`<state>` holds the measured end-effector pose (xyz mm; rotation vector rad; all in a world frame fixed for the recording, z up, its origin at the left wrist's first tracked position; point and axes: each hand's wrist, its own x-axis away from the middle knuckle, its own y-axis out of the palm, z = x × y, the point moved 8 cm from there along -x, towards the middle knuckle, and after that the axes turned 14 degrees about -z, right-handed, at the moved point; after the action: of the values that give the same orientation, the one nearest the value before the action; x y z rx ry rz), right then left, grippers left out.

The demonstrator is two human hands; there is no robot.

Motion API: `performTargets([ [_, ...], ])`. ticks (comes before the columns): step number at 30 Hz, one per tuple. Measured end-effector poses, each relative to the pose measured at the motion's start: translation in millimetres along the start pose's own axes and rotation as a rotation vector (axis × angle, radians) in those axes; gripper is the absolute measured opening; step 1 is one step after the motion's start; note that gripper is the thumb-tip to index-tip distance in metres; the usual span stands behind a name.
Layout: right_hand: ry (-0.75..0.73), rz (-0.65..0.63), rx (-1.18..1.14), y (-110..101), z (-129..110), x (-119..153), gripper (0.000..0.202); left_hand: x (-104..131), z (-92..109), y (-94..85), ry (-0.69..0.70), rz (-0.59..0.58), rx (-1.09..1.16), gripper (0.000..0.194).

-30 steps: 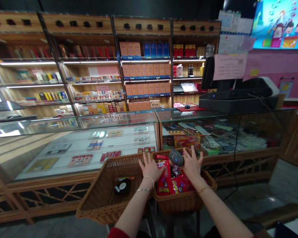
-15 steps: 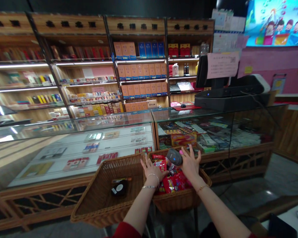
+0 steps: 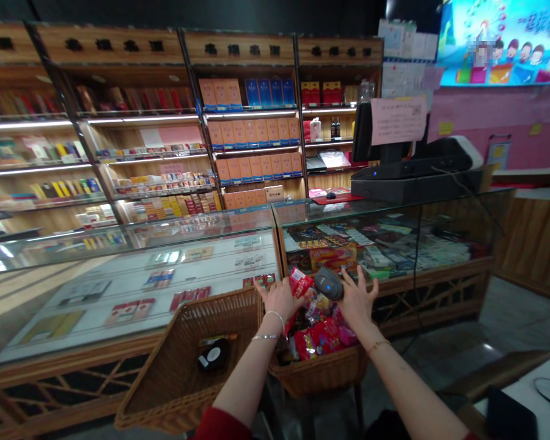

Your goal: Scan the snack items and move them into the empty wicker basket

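Observation:
My left hand (image 3: pixel 277 304) is over the right wicker basket (image 3: pixel 321 374), its thumb and fingers closed on a red snack packet (image 3: pixel 299 280) whose white label patch faces up. In my right hand (image 3: pixel 357 304) is a dark grey barcode scanner (image 3: pixel 329 283) with a small blue light, gripped with some fingers spread. The scanner's head is just right of the packet. Beneath both hands, several red and colourful snack packets (image 3: pixel 318 340) fill the basket. On the left, a second wicker basket (image 3: pixel 160 400) holds a black round object (image 3: pixel 213 354) and a thin packaged item.
A glass display counter (image 3: pixel 132 293) runs behind the baskets, with a cash register and monitor (image 3: pixel 389 177) on its right part. Lit shelves with boxes (image 3: pixel 256 133) stand at the back. A white surface with a cable (image 3: pixel 543 391) is at the lower right.
My left hand has lifted a red packet from among the others in the right basket, and the packet is now near the scanner. The whole view has shifted slightly.

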<state>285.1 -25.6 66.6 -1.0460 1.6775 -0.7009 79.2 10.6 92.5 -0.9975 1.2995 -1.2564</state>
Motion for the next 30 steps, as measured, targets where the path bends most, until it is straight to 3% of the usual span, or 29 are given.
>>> performTargets([
  [5, 0.029, 0.028, -0.003, 1.9, 11.5, 0.4, 0.036, -10.8, 0.5, -8.7, 0.105, 0.082, -0.049, 0.074],
  [8, 0.046, 0.012, 0.005, 2.8, 14.4, 1.9, 0.035, -15.1, -4.6, 0.5, 0.160, 0.089, -0.139, 0.081],
  [13, 0.045, -0.028, 0.011, 4.3, 11.0, 4.3, 0.033, -19.9, -21.1, 34.8, 0.200, -0.031, -0.204, 0.079],
  [17, 0.026, -0.023, 0.018, 7.2, 8.6, 4.1, 0.036, -21.4, -34.5, 47.1, 0.202, -0.098, -0.167, 0.071],
  [26, 0.018, -0.052, 0.028, 11.4, 2.2, 1.9, 0.038, -26.9, -60.5, 48.2, 0.164, -0.270, -0.107, 0.063],
  [30, 0.020, -0.067, 0.025, 12.5, 1.0, 1.6, 0.040, -26.8, -60.2, 43.2, 0.169, -0.264, -0.139, 0.062],
])
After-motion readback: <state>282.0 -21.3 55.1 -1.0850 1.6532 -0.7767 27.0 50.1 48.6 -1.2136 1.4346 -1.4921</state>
